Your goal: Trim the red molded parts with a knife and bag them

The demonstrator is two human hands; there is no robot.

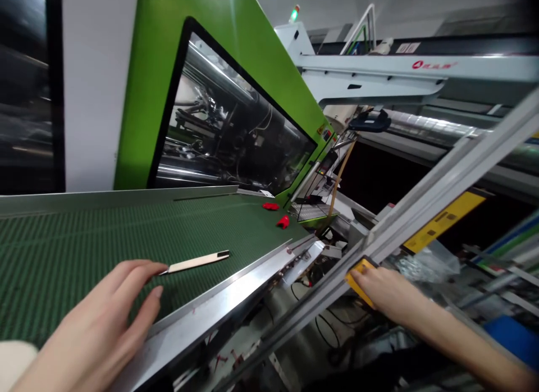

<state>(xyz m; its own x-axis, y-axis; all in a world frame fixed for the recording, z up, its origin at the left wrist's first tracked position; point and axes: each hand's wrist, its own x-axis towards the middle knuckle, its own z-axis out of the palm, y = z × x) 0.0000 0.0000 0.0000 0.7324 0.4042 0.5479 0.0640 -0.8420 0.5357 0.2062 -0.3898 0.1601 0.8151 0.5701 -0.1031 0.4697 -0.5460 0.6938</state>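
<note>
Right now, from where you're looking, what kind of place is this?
Probably a factory. There's a big green machine with metal parts behind its window, and a long, ridged green conveyor belt with two little red pieces lying on it.

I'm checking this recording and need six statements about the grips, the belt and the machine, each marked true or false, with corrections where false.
1. The right grip is on the yellow handle. True.
2. The left grip is on that handle too. False: it is over the belt, by the near end of the white tool.
3. Two red pieces lie on the belt. True.
4. The red pieces are nearer the left grip than the white tool is. False: the white tool is nearer.
5. The panel around the window is blue. False: it is green.
6. The lamp glows green. True.
</note>
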